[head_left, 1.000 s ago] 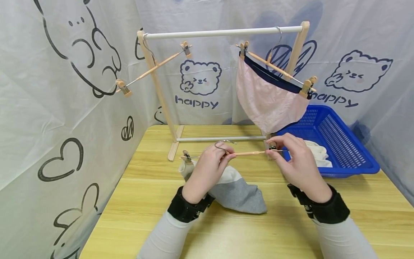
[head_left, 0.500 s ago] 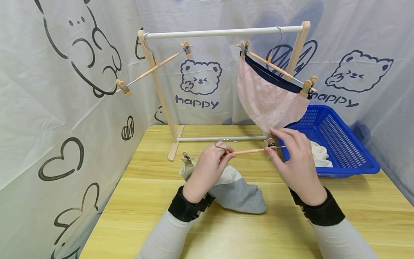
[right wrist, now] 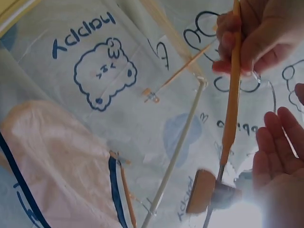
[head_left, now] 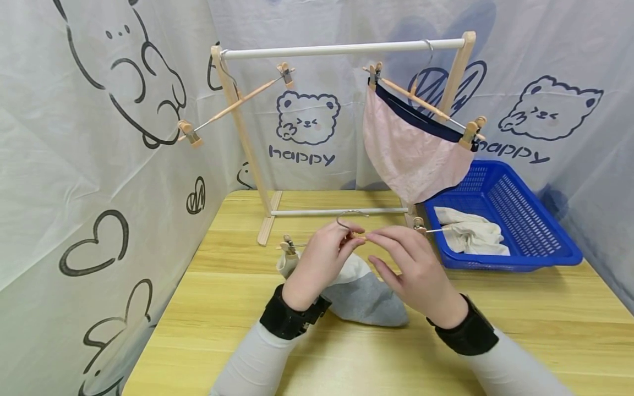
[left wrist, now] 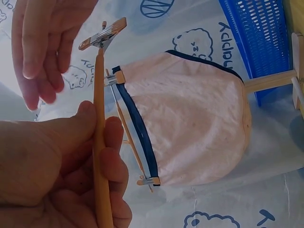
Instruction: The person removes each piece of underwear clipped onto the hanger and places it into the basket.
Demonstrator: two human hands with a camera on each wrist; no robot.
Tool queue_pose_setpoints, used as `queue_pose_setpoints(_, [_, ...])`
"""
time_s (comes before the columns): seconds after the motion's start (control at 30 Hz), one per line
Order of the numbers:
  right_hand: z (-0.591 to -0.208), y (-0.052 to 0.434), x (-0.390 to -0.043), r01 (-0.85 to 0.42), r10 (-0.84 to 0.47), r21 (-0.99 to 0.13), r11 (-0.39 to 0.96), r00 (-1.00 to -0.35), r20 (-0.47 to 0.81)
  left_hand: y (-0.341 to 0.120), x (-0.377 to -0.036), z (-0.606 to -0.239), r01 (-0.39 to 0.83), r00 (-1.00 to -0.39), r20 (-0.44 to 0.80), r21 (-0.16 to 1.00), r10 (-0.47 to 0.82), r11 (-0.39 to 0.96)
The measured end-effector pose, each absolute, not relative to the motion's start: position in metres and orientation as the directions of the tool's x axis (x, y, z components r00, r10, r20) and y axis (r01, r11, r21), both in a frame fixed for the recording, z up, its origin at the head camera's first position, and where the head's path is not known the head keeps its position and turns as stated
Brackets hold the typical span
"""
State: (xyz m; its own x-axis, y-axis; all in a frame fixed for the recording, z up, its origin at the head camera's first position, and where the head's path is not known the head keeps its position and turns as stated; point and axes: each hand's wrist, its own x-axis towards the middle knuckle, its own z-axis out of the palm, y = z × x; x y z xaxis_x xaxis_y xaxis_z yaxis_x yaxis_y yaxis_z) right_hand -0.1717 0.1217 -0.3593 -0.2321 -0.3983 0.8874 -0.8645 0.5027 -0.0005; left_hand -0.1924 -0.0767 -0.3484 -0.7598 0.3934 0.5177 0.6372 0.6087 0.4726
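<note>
My left hand (head_left: 322, 261) grips the wooden bar of a clip hanger (left wrist: 99, 128), with its metal hook (head_left: 342, 218) rising over the fingers. At the hanger's left end, a clip (head_left: 288, 246) bites the edge of a white-and-grey garment (head_left: 369, 300), which lies on the table partly behind the left hand and wrist. The right-end clip (head_left: 419, 224) carries nothing. My right hand (head_left: 421, 275) is beside the bar's middle, fingertips close to the left hand's; in the right wrist view its fingers (right wrist: 275, 142) are extended, apart from the bar.
Behind the hands stands a wooden rack with a white top rod (head_left: 327, 52). On it hang a bare clip hanger (head_left: 240, 103) at left and a pink garment (head_left: 411, 148) with navy trim at right. A blue basket (head_left: 530, 263) holds white cloth (head_left: 473, 234).
My right hand has let go of the hanger's right clip and moved left to the middle of the bar. The left hand has barely shifted.
</note>
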Motion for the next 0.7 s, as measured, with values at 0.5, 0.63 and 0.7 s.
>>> queue_pose_setpoints(0.5, [-0.381, 0.114, -0.177, -0.771, -0.449, -0.057, 0.634, -0.428, 0.784, -0.075, -0.190, -0.347, 0.571, -0.821, 0.368, 0.554, 0.436, 0.606])
queue_pose_setpoints(0.63, [-0.384, 0.112, -0.178, -0.767, -0.446, -0.064, 0.638, -0.436, 0.782, -0.074, -0.190, -0.348, 0.588, -0.808, 0.375, 0.549, 0.454, 0.594])
queue_pose_setpoints(0.7, [-0.385, 0.112, -0.178, -0.765, -0.439, -0.072, 0.640, -0.441, 0.783, -0.074, -0.190, -0.349, 0.601, -0.799, 0.380, 0.546, 0.467, 0.584])
